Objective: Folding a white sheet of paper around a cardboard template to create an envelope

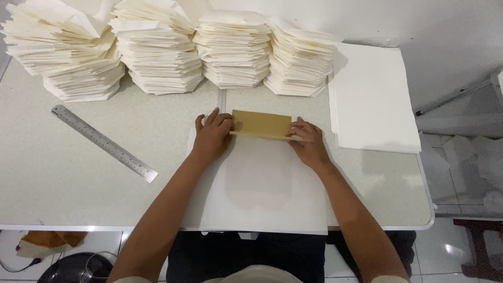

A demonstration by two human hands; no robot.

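**Both hands press a tan card onto a white sheet**

The tan card (261, 124) lies at the far edge of the white sheet (259, 188), mid-tabletop (47, 173), in front of the folded paper stacks (233, 50). The left hand (212, 137) pins its left end with flat fingers; the right hand (309, 142) pinches its near right corner together with the paper. Judged from this, even pressure at both ends would stop the card skewing. A steel ruler (104, 142) lies near the left edge.
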